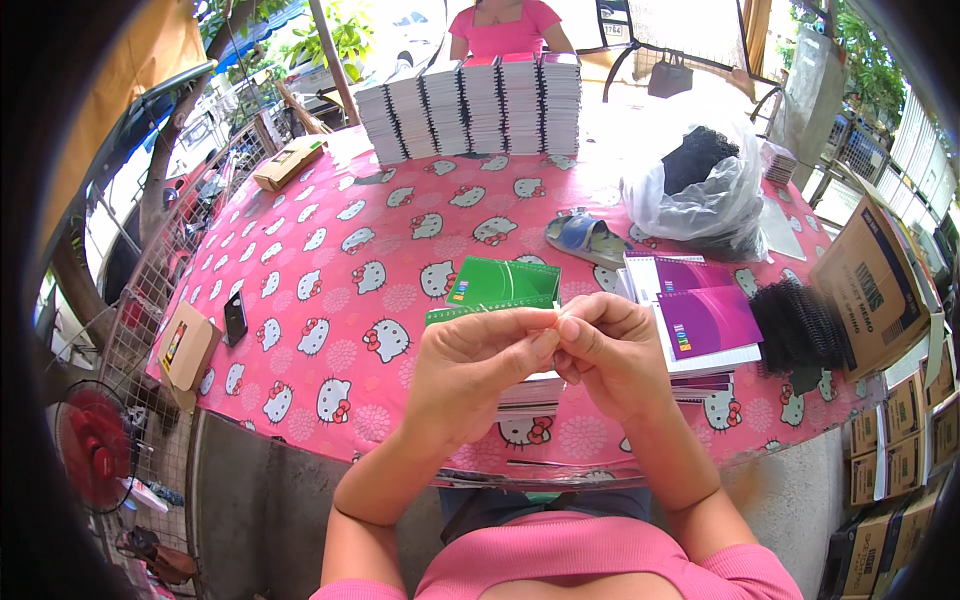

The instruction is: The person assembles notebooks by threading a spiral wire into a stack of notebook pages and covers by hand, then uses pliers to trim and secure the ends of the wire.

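Note:
My left hand [480,365] and my right hand [618,350] meet at chest height over the table's near edge. Thumb and fingertips of both are pinched together around something small and pale that I cannot make out. Just beyond them lies a green notebook cover [508,282] with punched holes, on top of a paper stack partly hidden by my hands. To the right of my right hand are purple notebook covers [712,325] on stacked white pages. A heap of black spiral binding coils [797,322] sits beside those.
The table has a pink cat-patterned cloth [300,255]. Tall stacks of spiral notebooks [470,108] stand at the back before a person [505,28]. A plastic bag [690,210], blue pouch-like item [588,238], cardboard box [872,285], phone [235,318] and small open box [190,345] are around.

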The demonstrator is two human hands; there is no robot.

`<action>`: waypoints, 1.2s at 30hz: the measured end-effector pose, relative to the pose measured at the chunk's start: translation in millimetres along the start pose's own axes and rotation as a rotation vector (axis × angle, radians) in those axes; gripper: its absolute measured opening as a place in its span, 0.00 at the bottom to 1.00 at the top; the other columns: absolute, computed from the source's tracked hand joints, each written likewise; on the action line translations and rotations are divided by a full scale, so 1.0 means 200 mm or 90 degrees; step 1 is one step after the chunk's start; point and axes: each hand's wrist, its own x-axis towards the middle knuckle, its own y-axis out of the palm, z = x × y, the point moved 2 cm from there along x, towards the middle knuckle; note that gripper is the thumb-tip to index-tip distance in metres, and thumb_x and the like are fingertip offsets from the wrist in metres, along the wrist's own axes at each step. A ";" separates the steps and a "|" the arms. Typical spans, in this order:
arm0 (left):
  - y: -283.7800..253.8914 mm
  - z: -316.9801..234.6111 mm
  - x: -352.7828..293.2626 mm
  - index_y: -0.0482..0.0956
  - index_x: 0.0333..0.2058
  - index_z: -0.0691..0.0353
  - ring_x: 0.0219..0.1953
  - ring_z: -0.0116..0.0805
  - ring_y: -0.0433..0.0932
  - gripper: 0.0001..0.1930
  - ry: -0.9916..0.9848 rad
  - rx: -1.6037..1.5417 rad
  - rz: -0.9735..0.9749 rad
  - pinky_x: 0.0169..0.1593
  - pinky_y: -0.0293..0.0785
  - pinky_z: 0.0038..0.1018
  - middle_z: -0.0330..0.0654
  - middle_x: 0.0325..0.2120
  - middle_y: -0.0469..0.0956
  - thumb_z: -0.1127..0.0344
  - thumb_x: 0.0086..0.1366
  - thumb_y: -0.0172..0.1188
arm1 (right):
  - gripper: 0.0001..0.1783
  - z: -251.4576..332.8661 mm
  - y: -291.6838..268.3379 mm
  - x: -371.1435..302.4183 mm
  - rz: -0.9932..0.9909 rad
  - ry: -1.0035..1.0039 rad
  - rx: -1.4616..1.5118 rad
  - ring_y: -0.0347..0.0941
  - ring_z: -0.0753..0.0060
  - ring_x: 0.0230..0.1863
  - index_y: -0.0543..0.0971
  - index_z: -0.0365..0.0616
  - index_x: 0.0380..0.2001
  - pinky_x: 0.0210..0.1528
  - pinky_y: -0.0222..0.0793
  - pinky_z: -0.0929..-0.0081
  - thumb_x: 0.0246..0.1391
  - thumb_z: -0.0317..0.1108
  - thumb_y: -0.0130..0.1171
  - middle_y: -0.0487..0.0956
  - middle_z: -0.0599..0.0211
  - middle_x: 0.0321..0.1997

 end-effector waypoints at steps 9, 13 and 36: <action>-0.01 0.05 -0.03 0.82 0.40 0.70 0.34 0.35 0.79 0.09 0.051 -0.020 -0.011 0.38 0.77 0.28 0.45 0.35 0.79 0.80 0.60 0.60 | 0.05 -0.05 0.05 -0.04 -0.044 -0.145 -0.067 0.74 0.82 0.28 0.79 0.36 0.31 0.24 0.65 0.85 0.56 0.27 0.62 0.79 0.68 0.27; 0.00 0.07 -0.03 0.82 0.40 0.69 0.35 0.34 0.77 0.09 0.054 -0.055 0.002 0.38 0.76 0.27 0.44 0.36 0.77 0.80 0.60 0.60 | 0.04 -0.07 0.05 -0.04 -0.056 -0.175 -0.064 0.71 0.83 0.27 0.79 0.36 0.31 0.24 0.64 0.86 0.56 0.27 0.61 0.78 0.68 0.28; 0.00 0.07 -0.04 0.79 0.44 0.72 0.40 0.32 0.78 0.12 0.005 -0.067 -0.001 0.45 0.75 0.27 0.47 0.38 0.80 0.72 0.64 0.59 | 0.04 -0.05 0.04 -0.04 -0.068 -0.193 -0.162 0.70 0.84 0.27 0.80 0.35 0.31 0.27 0.65 0.87 0.55 0.26 0.63 0.79 0.68 0.28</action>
